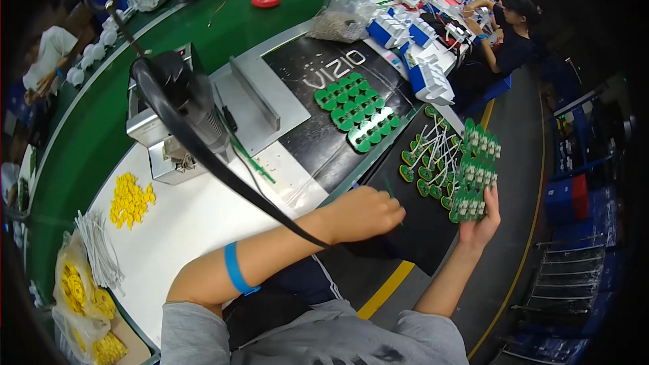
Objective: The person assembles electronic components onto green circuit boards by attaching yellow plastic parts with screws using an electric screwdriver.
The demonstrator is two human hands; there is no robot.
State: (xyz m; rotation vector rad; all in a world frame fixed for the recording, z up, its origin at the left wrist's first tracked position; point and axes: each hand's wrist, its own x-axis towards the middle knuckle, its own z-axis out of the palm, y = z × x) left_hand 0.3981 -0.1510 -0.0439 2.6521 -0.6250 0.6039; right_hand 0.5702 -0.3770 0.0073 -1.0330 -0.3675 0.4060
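My right hand holds up a panel of green circuit boards with white connectors, gripping its lower right edge. Left of that panel is a heap of small round green boards with white wires, on a dark surface. My left hand is closed in a fist nearer my body, apart from the panel. A thin green strip pokes out at its fingers; most of it is hidden. Beyond my left hand, a panel of round green boards lies flat on a black mat.
A black cable and hose hang across the view, before a metal machine. Yellow parts, white cable ties and bags of yellow parts lie left. Blue-and-white housings stand far right, near a seated co-worker.
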